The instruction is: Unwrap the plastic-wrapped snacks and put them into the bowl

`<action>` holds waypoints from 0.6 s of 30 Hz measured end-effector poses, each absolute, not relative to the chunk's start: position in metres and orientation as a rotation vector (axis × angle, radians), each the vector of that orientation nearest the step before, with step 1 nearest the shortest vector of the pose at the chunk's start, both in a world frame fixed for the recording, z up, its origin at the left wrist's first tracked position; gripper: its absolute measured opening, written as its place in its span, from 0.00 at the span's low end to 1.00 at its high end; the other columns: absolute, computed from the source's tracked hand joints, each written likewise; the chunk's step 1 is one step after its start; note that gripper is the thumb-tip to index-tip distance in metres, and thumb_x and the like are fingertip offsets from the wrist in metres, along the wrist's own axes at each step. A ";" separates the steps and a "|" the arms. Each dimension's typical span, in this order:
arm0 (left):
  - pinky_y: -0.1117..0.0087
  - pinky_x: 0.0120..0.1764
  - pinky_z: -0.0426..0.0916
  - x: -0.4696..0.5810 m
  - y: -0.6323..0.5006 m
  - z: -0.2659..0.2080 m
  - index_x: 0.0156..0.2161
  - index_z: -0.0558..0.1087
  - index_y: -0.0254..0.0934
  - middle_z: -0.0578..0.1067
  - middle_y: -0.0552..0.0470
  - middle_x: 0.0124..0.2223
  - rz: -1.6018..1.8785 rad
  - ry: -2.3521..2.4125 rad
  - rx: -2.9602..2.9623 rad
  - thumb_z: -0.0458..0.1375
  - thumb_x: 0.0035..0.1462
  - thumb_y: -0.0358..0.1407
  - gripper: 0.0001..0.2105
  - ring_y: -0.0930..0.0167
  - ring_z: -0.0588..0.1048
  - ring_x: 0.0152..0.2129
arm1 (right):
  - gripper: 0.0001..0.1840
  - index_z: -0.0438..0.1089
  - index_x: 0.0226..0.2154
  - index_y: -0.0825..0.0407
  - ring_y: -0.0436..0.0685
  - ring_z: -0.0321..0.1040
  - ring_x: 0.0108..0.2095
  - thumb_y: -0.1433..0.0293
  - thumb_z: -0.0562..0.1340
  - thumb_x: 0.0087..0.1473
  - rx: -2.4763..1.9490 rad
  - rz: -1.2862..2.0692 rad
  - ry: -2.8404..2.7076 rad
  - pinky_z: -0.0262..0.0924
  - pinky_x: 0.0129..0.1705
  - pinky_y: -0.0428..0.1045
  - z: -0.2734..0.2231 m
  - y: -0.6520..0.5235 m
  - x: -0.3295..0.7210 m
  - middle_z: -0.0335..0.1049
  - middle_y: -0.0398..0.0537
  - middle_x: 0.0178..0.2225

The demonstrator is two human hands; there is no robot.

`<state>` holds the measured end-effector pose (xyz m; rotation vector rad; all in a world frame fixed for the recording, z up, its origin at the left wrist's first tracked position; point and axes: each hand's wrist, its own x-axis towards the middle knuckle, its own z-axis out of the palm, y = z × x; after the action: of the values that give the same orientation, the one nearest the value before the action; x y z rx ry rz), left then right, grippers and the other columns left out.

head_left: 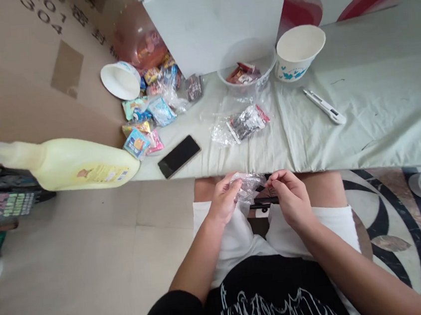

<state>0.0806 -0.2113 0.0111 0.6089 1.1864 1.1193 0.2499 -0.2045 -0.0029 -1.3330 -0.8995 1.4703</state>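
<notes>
Left hand: closed, thumb against the fingers, gripping a crumpled clear plastic wrapper. Right hand: fingers curled, thumb and fingertips drawn together at the wrapper's right side; whether they pinch the film cannot be told. The wrapper is between the hands, above the lap, just off the front edge of the cloth-covered table.

For sound handling, keep the left pinch close to the film's edge and apply tension gradually with the right fingertips; thin film may slip or tear abruptly. Working over the table would be safer, since small contents could fall to the floor. The white utility knife should stay clear of the fingers.

Hard to make out: the wrapper's contents, if any, and its edges, lost in glare and folds. The dark items inside the clear packet cannot be identified. The white carton is cut off at the top.
</notes>
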 end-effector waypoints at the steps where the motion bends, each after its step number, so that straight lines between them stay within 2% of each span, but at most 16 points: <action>1: 0.70 0.38 0.70 0.079 -0.204 0.014 0.38 0.80 0.36 0.80 0.50 0.36 1.142 1.210 0.616 0.71 0.48 0.53 0.22 0.71 0.76 0.33 | 0.06 0.66 0.32 0.48 0.53 0.65 0.29 0.64 0.62 0.54 -1.341 1.444 -0.903 0.61 0.34 0.49 -0.003 -0.192 0.250 0.67 0.41 0.27; 5: 0.72 0.35 0.69 0.078 -0.154 0.038 0.36 0.76 0.37 0.76 0.54 0.31 1.210 1.346 0.858 0.72 0.47 0.50 0.20 0.74 0.72 0.29 | 0.03 0.64 0.28 0.48 0.50 0.53 0.23 0.67 0.59 0.50 -1.286 1.313 -0.992 0.50 0.27 0.48 0.003 -0.126 0.239 0.59 0.37 0.21; 8: 0.74 0.30 0.65 0.083 -0.094 0.066 0.32 0.71 0.38 0.70 0.57 0.28 1.328 1.470 1.232 0.71 0.51 0.45 0.16 0.76 0.67 0.25 | 0.04 0.64 0.26 0.48 0.51 0.57 0.24 0.67 0.56 0.48 -1.176 1.264 -1.136 0.52 0.29 0.48 0.006 -0.074 0.224 0.62 0.39 0.22; 12: 0.71 0.34 0.68 0.111 0.007 0.109 0.28 0.65 0.40 0.65 0.57 0.27 1.409 1.522 1.860 0.69 0.54 0.40 0.16 0.73 0.68 0.26 | 0.05 0.65 0.27 0.48 0.50 0.54 0.20 0.69 0.54 0.47 -1.108 1.269 -1.259 0.50 0.27 0.47 0.003 -0.037 0.213 0.57 0.36 0.17; 15: 0.66 0.41 0.71 0.148 0.082 0.123 0.27 0.65 0.41 0.67 0.54 0.28 1.182 1.564 2.201 0.67 0.55 0.34 0.14 0.68 0.73 0.33 | 0.06 0.65 0.29 0.48 0.50 0.55 0.19 0.70 0.54 0.48 -1.064 1.261 -1.303 0.52 0.27 0.47 -0.001 -0.037 0.218 0.59 0.36 0.17; 18: 0.61 0.45 0.72 0.191 0.142 0.108 0.28 0.69 0.41 0.72 0.50 0.31 0.636 1.628 2.412 0.66 0.51 0.26 0.10 0.61 0.77 0.39 | 0.05 0.65 0.28 0.48 0.49 0.58 0.20 0.70 0.54 0.49 -1.013 1.310 -1.320 0.53 0.29 0.46 -0.001 -0.042 0.224 0.61 0.36 0.18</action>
<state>0.1914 0.1420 0.1081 2.4122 1.6282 0.6364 0.2239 -0.0415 -0.0015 -1.0133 -1.3198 1.3102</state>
